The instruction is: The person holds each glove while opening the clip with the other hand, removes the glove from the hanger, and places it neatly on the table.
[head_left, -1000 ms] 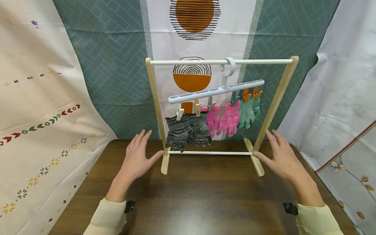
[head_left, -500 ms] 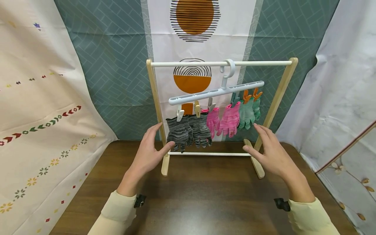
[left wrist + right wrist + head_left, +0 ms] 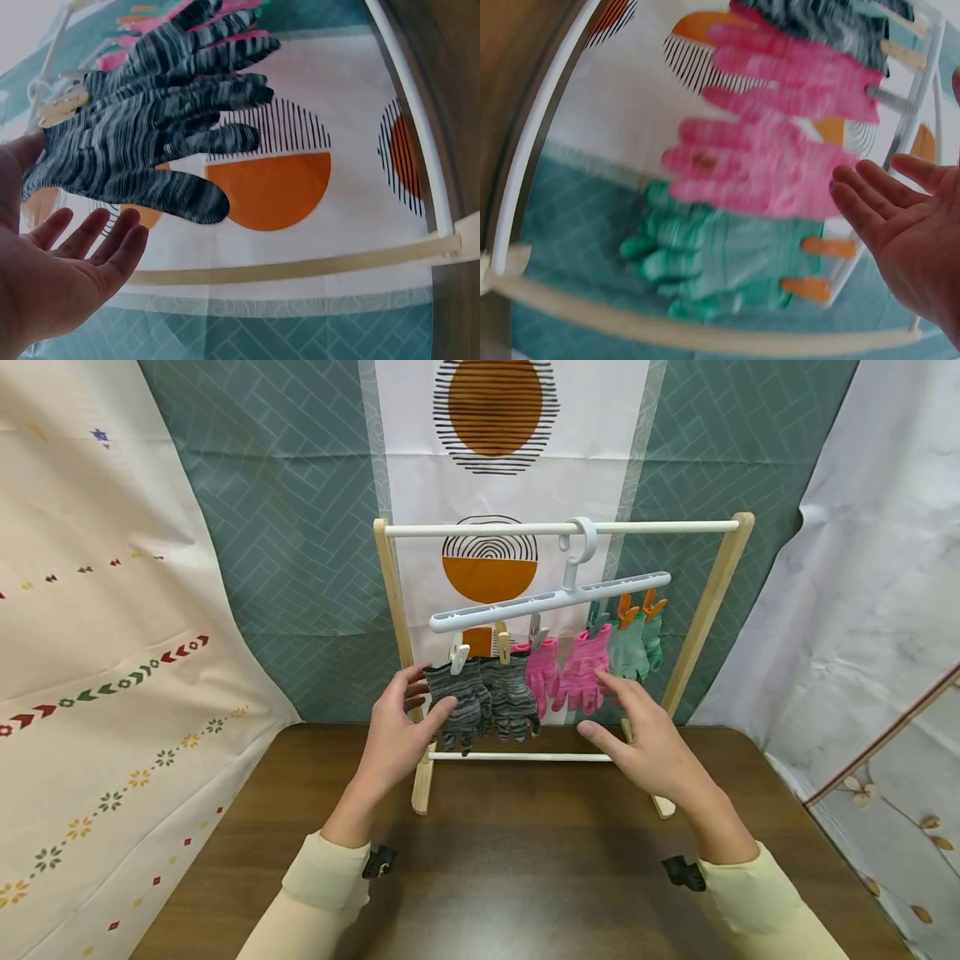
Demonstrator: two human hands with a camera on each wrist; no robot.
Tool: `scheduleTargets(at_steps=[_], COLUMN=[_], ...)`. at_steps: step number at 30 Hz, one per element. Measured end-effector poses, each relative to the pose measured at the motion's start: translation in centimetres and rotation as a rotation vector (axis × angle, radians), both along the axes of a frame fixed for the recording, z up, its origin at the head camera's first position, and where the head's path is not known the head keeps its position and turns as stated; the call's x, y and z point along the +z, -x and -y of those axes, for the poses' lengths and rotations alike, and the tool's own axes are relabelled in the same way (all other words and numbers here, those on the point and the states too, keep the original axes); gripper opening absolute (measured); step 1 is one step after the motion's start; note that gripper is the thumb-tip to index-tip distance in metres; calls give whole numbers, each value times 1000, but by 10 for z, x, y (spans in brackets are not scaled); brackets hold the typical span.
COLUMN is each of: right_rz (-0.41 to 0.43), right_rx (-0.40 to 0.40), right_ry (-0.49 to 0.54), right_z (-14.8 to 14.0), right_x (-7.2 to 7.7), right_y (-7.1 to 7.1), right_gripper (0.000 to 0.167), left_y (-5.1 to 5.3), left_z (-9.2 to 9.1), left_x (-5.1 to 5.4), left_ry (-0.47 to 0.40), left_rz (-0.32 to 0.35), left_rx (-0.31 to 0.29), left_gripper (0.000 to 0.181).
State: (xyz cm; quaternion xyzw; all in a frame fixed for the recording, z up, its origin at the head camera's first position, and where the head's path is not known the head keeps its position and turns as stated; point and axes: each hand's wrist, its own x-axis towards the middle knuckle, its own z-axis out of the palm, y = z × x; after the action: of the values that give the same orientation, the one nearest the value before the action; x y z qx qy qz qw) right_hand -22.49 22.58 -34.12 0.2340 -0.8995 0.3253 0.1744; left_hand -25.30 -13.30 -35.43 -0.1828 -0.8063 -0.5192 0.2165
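Observation:
A light grey hanger (image 3: pixel 517 608) hangs tilted from a wooden rack, its right end higher. Clothespins hold knitted gloves along it. My left hand (image 3: pixel 401 731) is at the outer grey-striped glove (image 3: pixel 467 700), which hangs from a white clothespin (image 3: pixel 460 657). In the left wrist view the thumb is by this glove's cuff, touching or just short of it; the fingers (image 3: pixel 120 247) are loosely bent, apart from the thumb. My right hand (image 3: pixel 651 745) is spread in front of the pink glove (image 3: pixel 585 664) and green gloves (image 3: pixel 628 650), gripping nothing.
A second grey-striped glove (image 3: pixel 510 693) and another pink glove (image 3: pixel 542 672) hang mid-hanger. The rack's white top bar (image 3: pixel 487 530) and right post (image 3: pixel 708 602) frame them. Below is a brown table (image 3: pixel 517 860). Patterned cloths (image 3: pixel 262 527) surround the setup.
Both hands have moved inward toward the hanging gloves, the left to the right and the right to the left. The gloves and hanger keep their places on the rack.

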Motion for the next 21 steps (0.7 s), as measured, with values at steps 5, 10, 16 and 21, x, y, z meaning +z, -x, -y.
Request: scheduleTargets(at_steps=[5, 10, 16, 21], right_rz=[-23, -13, 4, -25], right_rx=[71, 175, 280, 330], right_ry=[98, 216, 313, 353], right_z=[24, 48, 77, 99], right_x=[9, 17, 29, 38], right_y=[2, 8, 16, 22], right_gripper=[69, 60, 53, 50], left_y=[2, 5, 8, 9], left_z=[-5, -8, -12, -15], left_x=[4, 6, 6, 5], left_ry=[-92, -148, -176, -210], left_rz=[-2, 3, -3, -9], left_rx=[-22, -36, -53, -76], left_gripper=[56, 47, 37, 25])
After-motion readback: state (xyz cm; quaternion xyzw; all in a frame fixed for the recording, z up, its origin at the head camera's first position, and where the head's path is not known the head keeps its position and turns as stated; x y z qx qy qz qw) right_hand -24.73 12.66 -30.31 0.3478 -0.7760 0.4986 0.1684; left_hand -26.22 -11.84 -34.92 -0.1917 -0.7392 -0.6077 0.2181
